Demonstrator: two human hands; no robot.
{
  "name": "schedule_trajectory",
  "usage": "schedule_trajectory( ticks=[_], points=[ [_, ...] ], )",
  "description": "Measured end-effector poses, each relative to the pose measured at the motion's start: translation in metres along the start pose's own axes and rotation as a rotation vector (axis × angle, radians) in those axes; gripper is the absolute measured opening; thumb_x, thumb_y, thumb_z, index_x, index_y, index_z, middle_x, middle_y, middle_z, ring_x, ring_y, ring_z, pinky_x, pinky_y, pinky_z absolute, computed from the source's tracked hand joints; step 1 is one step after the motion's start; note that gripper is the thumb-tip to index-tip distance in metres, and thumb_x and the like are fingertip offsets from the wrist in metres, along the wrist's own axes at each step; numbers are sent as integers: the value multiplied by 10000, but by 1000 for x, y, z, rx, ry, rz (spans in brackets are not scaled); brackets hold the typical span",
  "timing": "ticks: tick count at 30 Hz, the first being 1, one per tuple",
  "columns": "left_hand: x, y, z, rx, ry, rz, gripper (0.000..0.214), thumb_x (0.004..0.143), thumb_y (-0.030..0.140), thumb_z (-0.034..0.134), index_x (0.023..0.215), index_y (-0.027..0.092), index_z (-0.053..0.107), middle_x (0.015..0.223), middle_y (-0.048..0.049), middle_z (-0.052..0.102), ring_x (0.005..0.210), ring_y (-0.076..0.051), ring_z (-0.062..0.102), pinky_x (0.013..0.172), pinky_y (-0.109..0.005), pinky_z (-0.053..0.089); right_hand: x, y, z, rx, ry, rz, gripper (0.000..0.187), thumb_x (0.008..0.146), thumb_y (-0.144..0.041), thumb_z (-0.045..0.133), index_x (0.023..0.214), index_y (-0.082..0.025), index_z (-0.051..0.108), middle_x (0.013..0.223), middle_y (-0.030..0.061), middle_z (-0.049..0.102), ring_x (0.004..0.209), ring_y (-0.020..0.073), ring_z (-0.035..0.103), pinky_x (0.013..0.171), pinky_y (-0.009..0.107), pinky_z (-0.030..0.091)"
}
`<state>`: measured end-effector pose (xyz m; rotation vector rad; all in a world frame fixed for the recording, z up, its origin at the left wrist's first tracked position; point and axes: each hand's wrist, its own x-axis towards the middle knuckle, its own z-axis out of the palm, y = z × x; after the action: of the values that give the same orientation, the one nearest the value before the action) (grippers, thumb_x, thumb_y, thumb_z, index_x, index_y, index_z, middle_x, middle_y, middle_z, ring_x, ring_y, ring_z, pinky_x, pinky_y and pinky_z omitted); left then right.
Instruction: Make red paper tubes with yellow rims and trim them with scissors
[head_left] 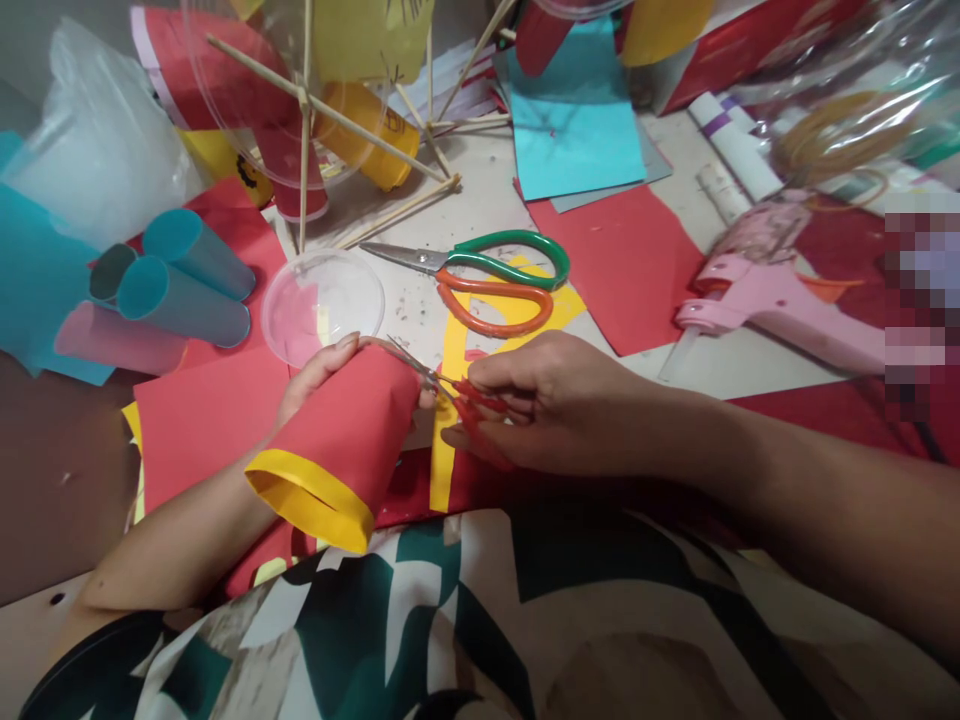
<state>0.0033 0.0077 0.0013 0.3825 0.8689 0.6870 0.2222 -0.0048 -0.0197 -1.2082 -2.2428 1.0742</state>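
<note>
My left hand (319,375) is closed around the far end of a red paper tube (341,415), which tilts so that its yellow-banded open end faces me. Part of that hand is hidden behind the tube. My right hand (544,400) grips a small pair of scissors (480,415) by its red handles. The scissor blades lie at the tube's far rim, near my left fingertips; whether they are cutting into the paper I cannot tell. Beyond my hands lie larger scissors (502,275) with one green and one orange handle, partly over yellow paper strips (454,350).
Blue and pink paper tubes (184,300) lie at left beside a clear plastic lid (330,300). A frame of wooden sticks (375,130) stands at the back. On the right are a pink glue gun (780,310), red paper (615,265) and blue paper (574,120).
</note>
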Motion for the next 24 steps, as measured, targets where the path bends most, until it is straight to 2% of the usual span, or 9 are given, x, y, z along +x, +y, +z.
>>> schedule_trajectory(
  ticks=[3,7,11,14,19,24],
  points=[
    [3,1,-8,71,-117,26,309,968,307,553,763,133,704,768,-73,762,762,-218,757,791,-307,608,0,0,-1,-20,6,-11,391,817,-430,557,562,-200,369,515,-43,359,501,75,249,489,250,177],
    [9,-2,-21,38,-207,60,225,923,309,639,820,133,734,849,-79,793,836,-245,779,839,-335,616,0,1,0,0,12,-24,401,814,-414,550,552,-201,334,507,-46,330,492,69,244,485,245,186],
    [10,-3,-22,12,-174,27,230,921,328,634,801,152,723,849,-80,789,832,-270,776,833,-377,618,0,0,-1,30,17,-37,380,822,-387,522,547,-199,339,510,-47,323,489,64,240,484,249,187],
    [9,-2,-20,9,-123,4,231,926,325,632,832,142,738,838,-86,790,789,-254,765,816,-358,612,0,1,-2,35,20,-56,361,819,-375,515,545,-191,368,499,-48,340,480,59,247,489,250,188],
    [11,3,-24,-34,-111,-23,205,919,308,646,830,153,747,823,-58,795,756,-219,759,801,-315,606,0,5,-2,87,-6,-61,343,849,-347,535,563,-177,452,518,-44,401,505,64,310,516,255,194],
    [13,0,-32,65,-206,-40,329,925,398,625,849,99,742,862,-146,786,827,-253,747,861,-346,582,-1,8,4,171,1,-53,332,879,-311,523,586,-179,441,541,-53,394,516,62,322,526,245,203]
  ],
)
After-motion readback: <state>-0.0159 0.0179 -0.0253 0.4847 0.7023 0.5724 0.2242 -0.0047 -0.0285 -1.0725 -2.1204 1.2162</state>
